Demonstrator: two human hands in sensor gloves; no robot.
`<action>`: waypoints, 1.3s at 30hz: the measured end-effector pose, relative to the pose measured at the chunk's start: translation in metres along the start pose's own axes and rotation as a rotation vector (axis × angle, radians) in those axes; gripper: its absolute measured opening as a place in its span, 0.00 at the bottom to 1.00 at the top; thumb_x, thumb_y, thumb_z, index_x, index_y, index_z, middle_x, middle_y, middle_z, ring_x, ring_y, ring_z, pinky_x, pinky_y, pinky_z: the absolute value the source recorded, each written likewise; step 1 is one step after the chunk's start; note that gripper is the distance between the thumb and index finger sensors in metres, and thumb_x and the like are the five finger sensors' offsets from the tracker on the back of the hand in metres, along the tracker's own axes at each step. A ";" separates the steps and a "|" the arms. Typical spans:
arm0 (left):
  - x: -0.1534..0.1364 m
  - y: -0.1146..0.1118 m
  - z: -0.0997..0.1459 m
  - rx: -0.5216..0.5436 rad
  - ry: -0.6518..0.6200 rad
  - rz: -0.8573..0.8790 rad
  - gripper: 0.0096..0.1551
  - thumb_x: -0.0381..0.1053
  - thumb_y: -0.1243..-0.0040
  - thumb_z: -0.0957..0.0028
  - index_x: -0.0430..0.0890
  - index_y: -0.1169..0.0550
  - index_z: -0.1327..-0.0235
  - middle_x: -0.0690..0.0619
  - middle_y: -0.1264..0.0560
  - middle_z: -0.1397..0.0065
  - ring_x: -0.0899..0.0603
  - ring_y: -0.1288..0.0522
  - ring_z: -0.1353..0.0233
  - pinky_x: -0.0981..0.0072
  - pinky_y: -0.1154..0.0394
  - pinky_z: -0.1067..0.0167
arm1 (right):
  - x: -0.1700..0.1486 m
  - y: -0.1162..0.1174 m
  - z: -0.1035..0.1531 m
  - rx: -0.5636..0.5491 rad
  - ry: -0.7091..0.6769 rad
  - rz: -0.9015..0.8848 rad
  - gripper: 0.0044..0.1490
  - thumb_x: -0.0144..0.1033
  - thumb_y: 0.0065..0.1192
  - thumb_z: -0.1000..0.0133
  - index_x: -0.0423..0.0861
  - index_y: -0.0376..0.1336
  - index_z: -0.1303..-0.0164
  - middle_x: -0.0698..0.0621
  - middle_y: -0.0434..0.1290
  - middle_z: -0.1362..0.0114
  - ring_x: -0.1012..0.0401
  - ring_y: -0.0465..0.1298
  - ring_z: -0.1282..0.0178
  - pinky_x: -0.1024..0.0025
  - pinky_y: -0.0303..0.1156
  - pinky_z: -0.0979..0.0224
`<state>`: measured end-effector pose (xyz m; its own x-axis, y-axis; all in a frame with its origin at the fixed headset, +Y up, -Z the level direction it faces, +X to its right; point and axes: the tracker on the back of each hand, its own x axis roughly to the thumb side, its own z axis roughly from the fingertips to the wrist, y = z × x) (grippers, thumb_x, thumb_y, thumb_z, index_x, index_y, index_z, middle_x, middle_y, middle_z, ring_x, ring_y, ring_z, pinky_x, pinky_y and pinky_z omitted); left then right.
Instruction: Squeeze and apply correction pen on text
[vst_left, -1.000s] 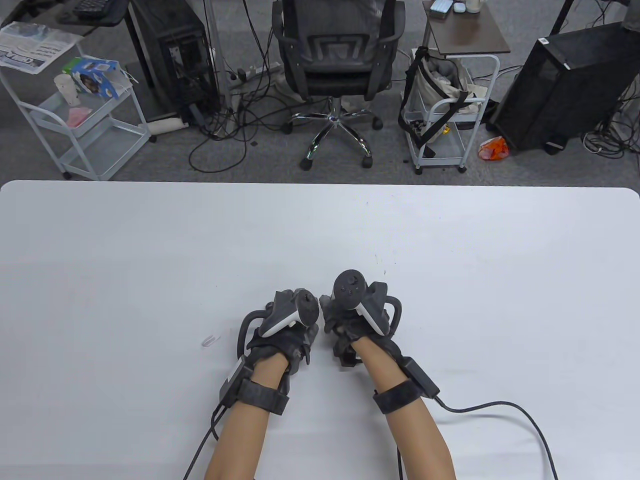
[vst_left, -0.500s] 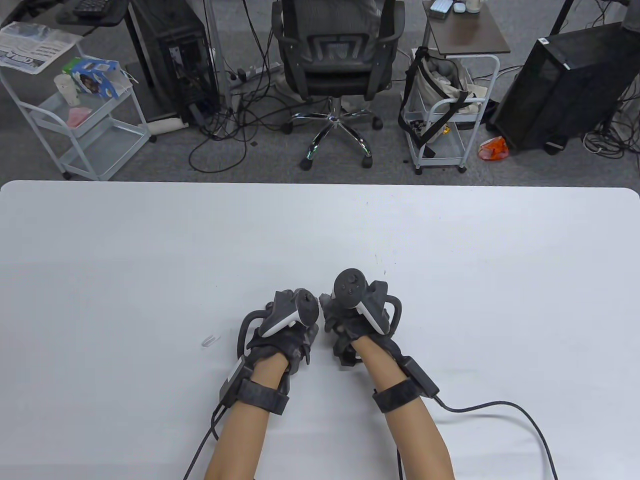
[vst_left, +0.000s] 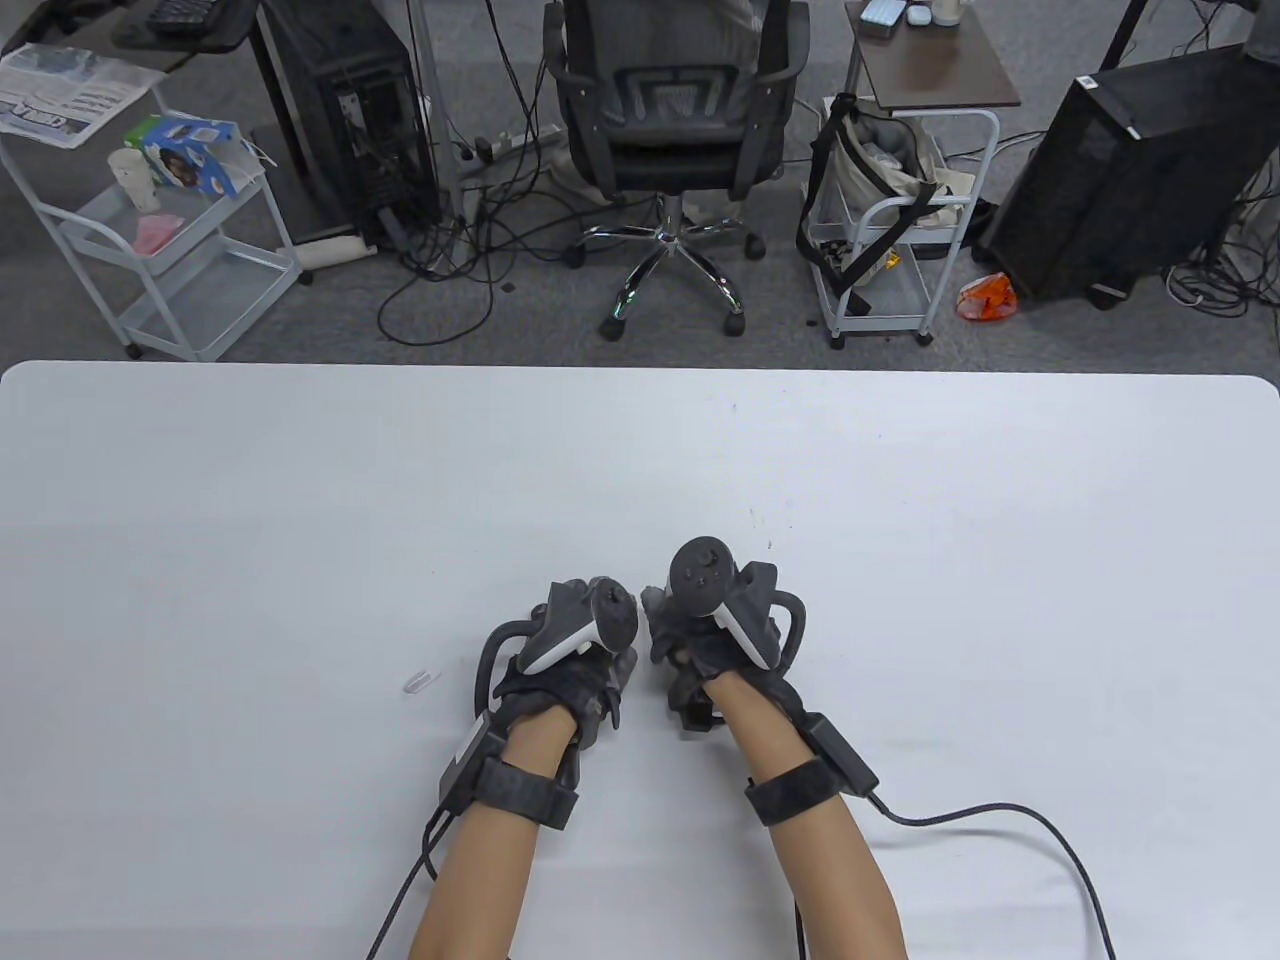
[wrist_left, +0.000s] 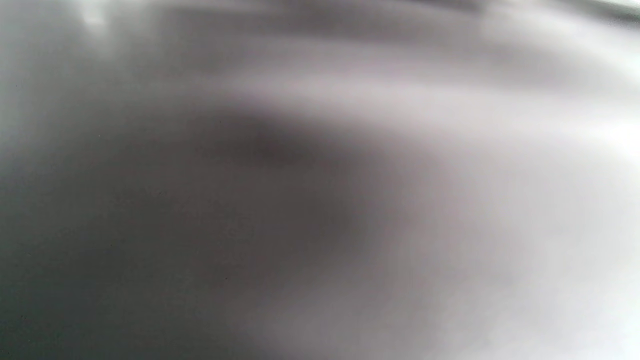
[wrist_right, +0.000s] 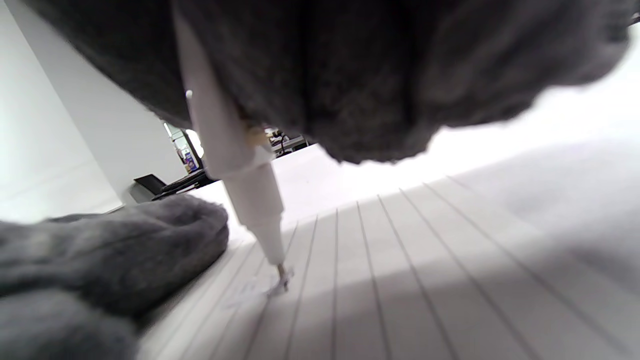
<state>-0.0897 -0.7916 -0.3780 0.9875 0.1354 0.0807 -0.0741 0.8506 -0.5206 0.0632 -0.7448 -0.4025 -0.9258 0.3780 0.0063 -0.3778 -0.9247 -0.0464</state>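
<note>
On the white table (vst_left: 300, 500) lies one sheet of lined white paper (wrist_right: 425, 280). Our right hand (vst_left: 715, 625) grips one white correction pen (wrist_right: 240, 170), tip touching the paper. Our left hand (vst_left: 575, 650) rests beside the pen, seemingly flat; its grasp we cannot tell. One small clear cap (vst_left: 421, 682) lies left of it.

No text can be read: the newspaper (vst_left: 62, 95) left of the office chair (vst_left: 672, 110) shows only blurred headlines, and the lined paper (wrist_right: 400, 280) carries illegible marks
</note>
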 end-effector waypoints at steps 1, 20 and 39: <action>0.000 0.000 0.000 0.000 0.000 -0.001 0.36 0.65 0.61 0.48 0.66 0.56 0.28 0.63 0.64 0.15 0.49 0.63 0.14 0.51 0.59 0.19 | 0.000 0.000 0.000 0.006 -0.004 0.010 0.22 0.53 0.69 0.52 0.44 0.77 0.84 0.45 0.84 0.72 0.53 0.80 0.78 0.56 0.80 0.54; 0.000 0.000 0.000 -0.003 -0.002 0.004 0.36 0.65 0.61 0.48 0.66 0.56 0.29 0.64 0.65 0.15 0.49 0.64 0.14 0.51 0.59 0.19 | -0.004 0.001 0.002 -0.004 -0.008 -0.023 0.22 0.54 0.69 0.53 0.44 0.77 0.84 0.45 0.84 0.72 0.53 0.80 0.79 0.56 0.80 0.54; 0.000 0.000 -0.001 -0.004 -0.002 0.006 0.36 0.65 0.61 0.48 0.66 0.56 0.29 0.64 0.65 0.15 0.49 0.64 0.14 0.51 0.59 0.19 | 0.006 0.005 0.003 0.002 -0.005 -0.045 0.23 0.54 0.68 0.52 0.44 0.77 0.84 0.46 0.85 0.72 0.53 0.81 0.78 0.57 0.80 0.54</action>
<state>-0.0900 -0.7923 -0.3787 0.9867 0.1416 0.0798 -0.0793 0.8478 -0.5243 0.0554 -0.7474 -0.4002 -0.9078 0.4192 0.0135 -0.4194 -0.9067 -0.0445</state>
